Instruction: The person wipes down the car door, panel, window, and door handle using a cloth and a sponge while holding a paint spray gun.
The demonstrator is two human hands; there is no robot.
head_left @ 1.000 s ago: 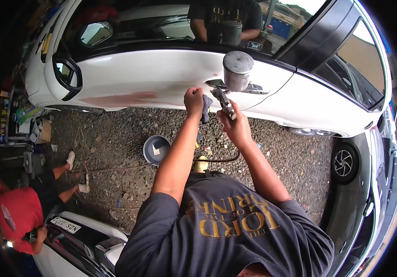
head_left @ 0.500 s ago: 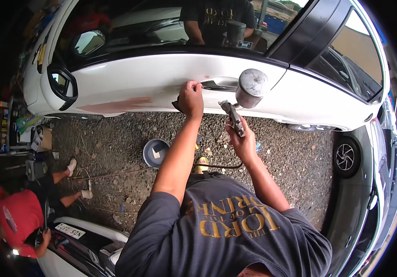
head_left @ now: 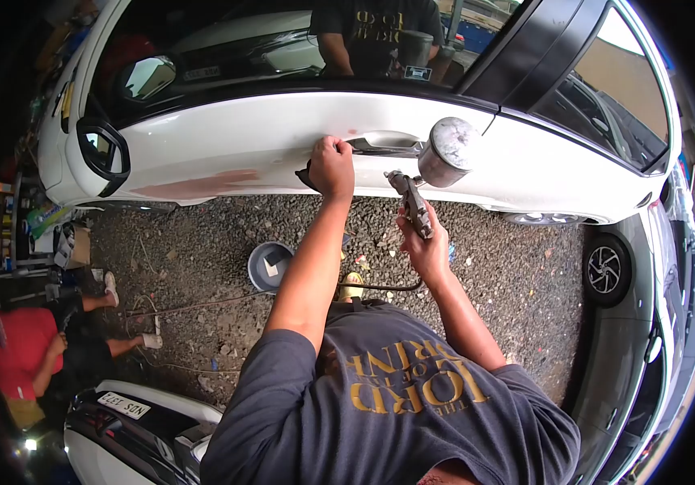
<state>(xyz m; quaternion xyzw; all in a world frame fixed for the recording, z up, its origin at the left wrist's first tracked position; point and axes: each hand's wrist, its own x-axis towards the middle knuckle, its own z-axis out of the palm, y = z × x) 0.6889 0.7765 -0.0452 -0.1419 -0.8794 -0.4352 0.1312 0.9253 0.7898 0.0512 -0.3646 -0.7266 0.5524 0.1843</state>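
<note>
The white car door (head_left: 283, 117) stretches across in front of me, with a reddish-brown patch (head_left: 202, 184) low on its left part. My left hand (head_left: 333, 170) is closed against the door just left of the door handle (head_left: 384, 148). A dark, thin piece of sheet or cloth (head_left: 305, 176) sticks out from under that hand; its exact kind is unclear. In my right hand (head_left: 428, 246) is a spray gun (head_left: 412, 202), gripped by its body, with a round metal paint cup (head_left: 449, 152) near the door surface.
A grey bucket (head_left: 270, 279) stands on the gravel, and a hose (head_left: 384, 287) runs below my right hand. At lower left a person in a red shirt (head_left: 24, 343) is beside another white car (head_left: 149, 424). A grey car (head_left: 618, 356) stands at right.
The person in red has straightened and shifted left, away from the other car's front. My hands keep their holds, with only a slight shift in view.
</note>
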